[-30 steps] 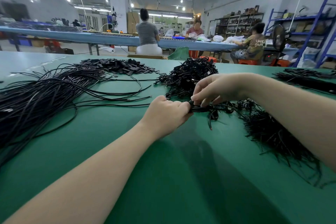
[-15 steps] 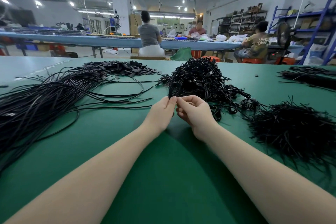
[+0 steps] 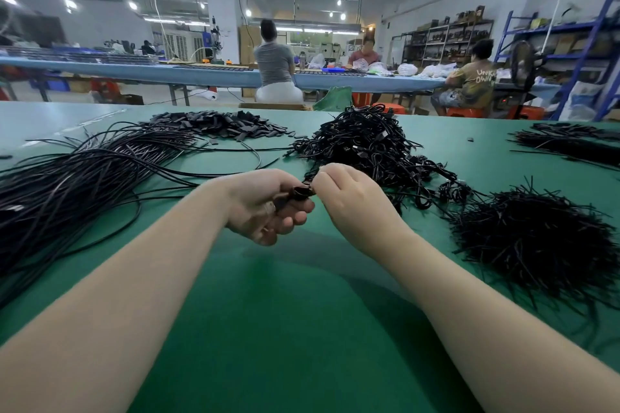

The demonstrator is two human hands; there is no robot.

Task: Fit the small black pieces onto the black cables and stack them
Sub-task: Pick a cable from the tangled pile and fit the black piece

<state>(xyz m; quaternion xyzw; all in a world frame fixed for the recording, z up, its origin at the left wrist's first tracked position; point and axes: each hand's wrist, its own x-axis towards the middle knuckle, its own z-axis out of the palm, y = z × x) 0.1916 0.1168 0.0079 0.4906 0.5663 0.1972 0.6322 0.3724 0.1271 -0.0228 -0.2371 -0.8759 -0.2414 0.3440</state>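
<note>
Nearest, two bare forearms reaching in over a smooth green surface (image 3: pixel 302 329). Meeting above it, the left hand (image 3: pixel 265 204) with fingers curled under a small glossy black piece (image 3: pixel 303 193), and the right hand (image 3: pixel 352 201) with fingertips pinched at that piece's far end; cannot tell whether a cable passes through it. To the left, a broad sheaf of long black cables (image 3: pixel 77 178), thin, smooth, faintly shiny, fanned across the surface, a few loose strands curving toward the left hand. To the right, a bristly mound of short cut black strands (image 3: pixel 536 245), ends sticking out every way. Just behind the hands, a tangled heap of looped cables (image 3: pixel 369 147). Farther left, a flat scatter of small matte black pieces (image 3: pixel 221 124). At the far right edge, another dark cable bundle (image 3: pixel 570 144). Beyond, a long blue bench (image 3: pixel 201 72) with three seated people, metal shelving behind.
</note>
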